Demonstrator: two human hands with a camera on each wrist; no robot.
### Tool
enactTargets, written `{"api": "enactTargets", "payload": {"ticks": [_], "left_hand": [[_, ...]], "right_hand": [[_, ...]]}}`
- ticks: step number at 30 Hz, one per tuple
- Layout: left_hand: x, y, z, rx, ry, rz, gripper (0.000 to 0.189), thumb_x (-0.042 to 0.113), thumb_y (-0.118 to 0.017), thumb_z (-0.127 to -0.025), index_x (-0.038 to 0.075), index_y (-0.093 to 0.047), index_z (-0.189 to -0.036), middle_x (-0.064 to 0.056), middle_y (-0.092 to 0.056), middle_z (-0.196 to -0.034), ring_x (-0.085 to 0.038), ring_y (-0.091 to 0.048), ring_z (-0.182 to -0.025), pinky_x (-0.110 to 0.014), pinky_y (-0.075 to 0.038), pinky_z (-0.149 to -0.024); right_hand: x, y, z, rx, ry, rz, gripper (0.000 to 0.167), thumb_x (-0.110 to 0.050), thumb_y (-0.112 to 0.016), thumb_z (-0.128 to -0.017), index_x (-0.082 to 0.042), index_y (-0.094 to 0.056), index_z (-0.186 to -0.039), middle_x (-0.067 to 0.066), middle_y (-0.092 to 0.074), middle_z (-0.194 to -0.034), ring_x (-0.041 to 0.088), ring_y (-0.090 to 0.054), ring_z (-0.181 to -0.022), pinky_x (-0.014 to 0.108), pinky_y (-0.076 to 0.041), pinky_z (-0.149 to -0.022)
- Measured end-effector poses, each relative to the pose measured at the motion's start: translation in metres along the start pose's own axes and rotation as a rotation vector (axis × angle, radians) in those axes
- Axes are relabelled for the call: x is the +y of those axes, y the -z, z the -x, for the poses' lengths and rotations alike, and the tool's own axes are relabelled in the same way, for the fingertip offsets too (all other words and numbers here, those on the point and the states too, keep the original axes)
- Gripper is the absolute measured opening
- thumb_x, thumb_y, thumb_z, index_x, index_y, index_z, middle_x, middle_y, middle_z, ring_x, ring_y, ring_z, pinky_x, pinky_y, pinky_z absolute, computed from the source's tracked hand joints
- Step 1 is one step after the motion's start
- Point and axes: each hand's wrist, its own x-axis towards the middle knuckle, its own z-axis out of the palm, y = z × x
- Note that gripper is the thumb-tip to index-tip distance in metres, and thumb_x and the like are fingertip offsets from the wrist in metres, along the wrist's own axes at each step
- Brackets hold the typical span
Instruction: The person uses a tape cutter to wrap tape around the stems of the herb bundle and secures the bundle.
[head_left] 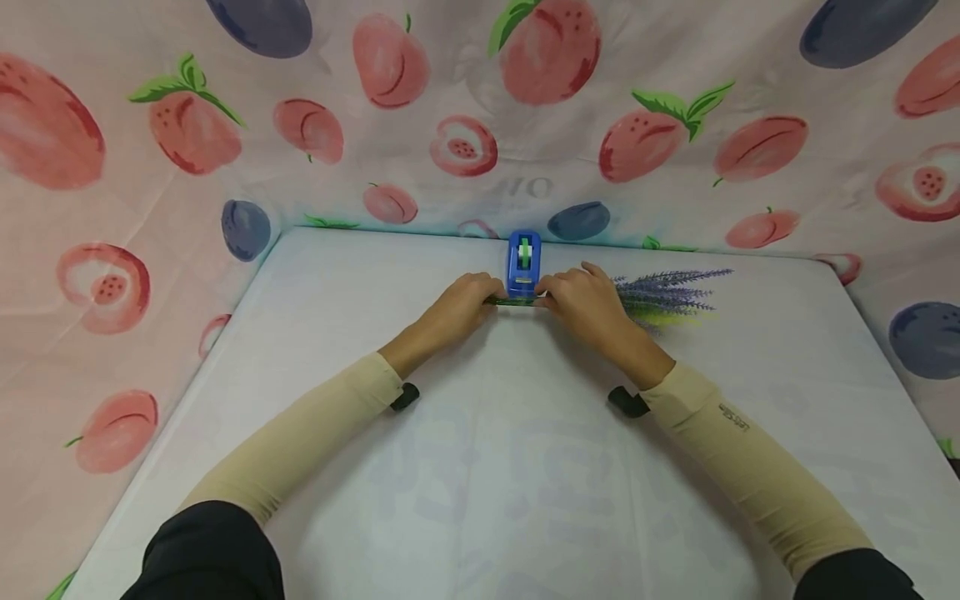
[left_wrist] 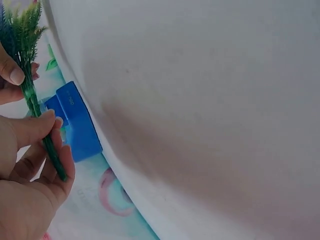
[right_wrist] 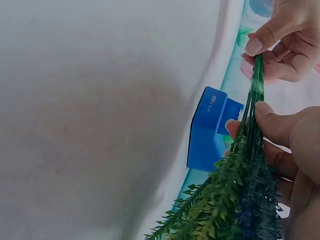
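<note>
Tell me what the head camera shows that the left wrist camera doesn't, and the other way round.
Only the head view shows the purple flower spikes lying to the right, the green roll inside the tape dispenser, both sleeved forearms and the fruit-print cloth behind the white table.

Only the left wrist view shows, close up, the left hand's fingers pinching the thin green stems near their cut end.

Both show the left hand, the right hand, the stems between them and the blue dispenser.
</note>
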Motion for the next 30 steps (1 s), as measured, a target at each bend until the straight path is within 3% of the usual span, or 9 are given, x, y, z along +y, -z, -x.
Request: {"api": "enactTargets", "payload": {"ticks": [4, 8, 11, 15, 22, 30], "left_hand": [[0.000, 0.001, -0.001, 0.006, -0.009, 0.001, 0.017, -0.005, -0.067, -0.094, 0.002, -0.075, -0.108, -0.012, -0.069, -0.101, -0.023, -0.063, -0.098, -0.036, -0.052, -0.091], [0.000, 0.001, -0.001, 0.006, -0.003, -0.001, 0.018, -0.004, -0.066, -0.095, 0.002, -0.076, -0.110, -0.011, -0.067, -0.100, -0.025, -0.064, -0.097, -0.036, -0.053, -0.089], [-0.001, 0.002, -0.001, 0.005, -0.001, -0.011, 0.019, -0.004, -0.066, -0.095, 0.002, -0.076, -0.111, -0.010, -0.066, -0.100, -0.025, -0.064, -0.098, -0.035, -0.053, -0.090], [-0.002, 0.002, -0.001, 0.004, 0.001, -0.028, 0.021, -0.003, -0.066, -0.096, 0.001, -0.075, -0.114, -0.011, -0.065, -0.102, -0.024, -0.064, -0.099, -0.035, -0.053, -0.090], [-0.004, 0.001, -0.002, -0.006, 0.008, -0.052, 0.023, -0.001, -0.063, -0.098, 0.000, -0.075, -0.118, -0.014, -0.062, -0.105, -0.024, -0.063, -0.101, -0.033, -0.054, -0.090], [-0.002, -0.002, -0.010, -0.008, 0.017, -0.091, 0.019, 0.005, -0.063, -0.100, 0.000, -0.077, -0.113, -0.012, -0.062, -0.098, -0.022, -0.060, -0.094, -0.033, -0.052, -0.086]], "right_hand": [[0.001, -0.001, -0.002, -0.008, -0.003, 0.003, 0.020, -0.022, -0.077, -0.092, -0.009, -0.077, -0.107, 0.008, -0.076, -0.098, 0.028, -0.071, -0.090, 0.060, -0.042, -0.106], [0.002, -0.004, -0.004, -0.022, -0.023, 0.016, 0.026, -0.023, -0.082, -0.087, -0.009, -0.077, -0.108, 0.008, -0.075, -0.096, 0.026, -0.070, -0.084, 0.051, -0.053, -0.088], [0.003, -0.007, -0.005, -0.030, -0.046, 0.020, 0.025, -0.022, -0.083, -0.087, -0.009, -0.075, -0.108, 0.007, -0.075, -0.094, 0.024, -0.070, -0.081, 0.046, -0.056, -0.074], [0.003, -0.009, -0.005, -0.027, -0.052, 0.017, 0.022, -0.022, -0.081, -0.089, -0.011, -0.074, -0.107, 0.006, -0.075, -0.092, 0.024, -0.069, -0.078, 0.045, -0.056, -0.067], [0.003, -0.010, -0.004, 0.026, -0.002, 0.031, 0.022, -0.023, -0.083, -0.087, -0.010, -0.076, -0.104, 0.006, -0.068, -0.094, 0.026, -0.066, -0.073, 0.045, -0.055, -0.066], [0.005, -0.012, -0.007, 0.046, 0.025, 0.049, 0.017, -0.022, -0.077, -0.092, -0.006, -0.077, -0.100, 0.009, -0.067, -0.093, 0.028, -0.066, -0.082, 0.051, -0.050, -0.096]]}}
